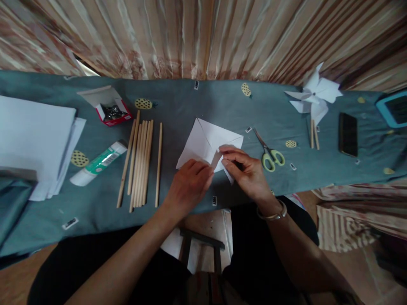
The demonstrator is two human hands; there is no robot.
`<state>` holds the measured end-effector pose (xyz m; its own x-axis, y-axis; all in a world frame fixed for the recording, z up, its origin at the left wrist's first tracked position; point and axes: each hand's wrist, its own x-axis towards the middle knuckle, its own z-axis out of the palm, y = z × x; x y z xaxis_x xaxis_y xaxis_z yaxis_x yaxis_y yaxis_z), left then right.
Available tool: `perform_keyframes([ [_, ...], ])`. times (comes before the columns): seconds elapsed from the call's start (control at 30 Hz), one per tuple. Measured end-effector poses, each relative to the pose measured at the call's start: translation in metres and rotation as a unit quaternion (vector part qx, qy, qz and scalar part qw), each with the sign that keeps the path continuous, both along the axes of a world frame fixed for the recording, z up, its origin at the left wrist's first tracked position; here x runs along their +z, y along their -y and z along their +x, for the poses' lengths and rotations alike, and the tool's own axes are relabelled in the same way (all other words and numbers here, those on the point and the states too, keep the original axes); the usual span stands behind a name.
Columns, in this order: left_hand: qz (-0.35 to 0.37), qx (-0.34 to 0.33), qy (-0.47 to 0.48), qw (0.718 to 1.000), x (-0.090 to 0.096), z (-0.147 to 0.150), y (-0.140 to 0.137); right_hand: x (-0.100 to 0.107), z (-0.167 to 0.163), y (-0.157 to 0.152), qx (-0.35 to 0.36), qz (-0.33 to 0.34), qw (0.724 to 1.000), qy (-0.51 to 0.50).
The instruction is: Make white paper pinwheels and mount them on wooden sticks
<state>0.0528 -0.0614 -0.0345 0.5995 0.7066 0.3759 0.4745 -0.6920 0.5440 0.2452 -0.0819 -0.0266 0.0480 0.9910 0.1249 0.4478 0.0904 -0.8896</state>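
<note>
A white paper square [213, 134] with cuts running in from its corners lies in front of me. My left hand [192, 182] rests at its lower left, fingers closed on the near part of the sheet. My right hand [243, 169] pinches a corner flap of the same paper between thumb and fingers, bending it up toward the middle. To the right of that hand lie scissors [269, 153] with light green handles, blades pointing away. A finished-looking white paper pinwheel [314, 94] sits farther right, with wooden sticks [314, 134] below it.
Left of the paper lie several wooden sticks [141, 163], a glue stick [99, 164], an opened red-and-white box [111, 111] of small metallic things and a stack of white paper [34, 140]. A phone [347, 134] and a blue-framed tablet [396, 110] lie at the right. Curtains hang behind the cloth-covered table.
</note>
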Motion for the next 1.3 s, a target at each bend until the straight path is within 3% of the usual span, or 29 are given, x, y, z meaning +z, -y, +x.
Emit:
perform_keyframes([
  [0.17, 0.014, 0.015, -0.01, 1.0, 0.001, -0.001, 0.004, 0.001, -0.009, 0.0, -0.025, 0.034, 0.994, 0.105],
  [0.47, 0.056, 0.006, 0.033, 0.998, -0.001, 0.0, 0.001, 0.004, -0.017, -0.002, -0.046, 0.054, 0.977, 0.202],
  [1.3, 0.055, 0.022, 0.011, 0.998, -0.002, 0.0, 0.002, 0.006, -0.02, 0.003, -0.036, 0.075, 0.974, 0.21],
])
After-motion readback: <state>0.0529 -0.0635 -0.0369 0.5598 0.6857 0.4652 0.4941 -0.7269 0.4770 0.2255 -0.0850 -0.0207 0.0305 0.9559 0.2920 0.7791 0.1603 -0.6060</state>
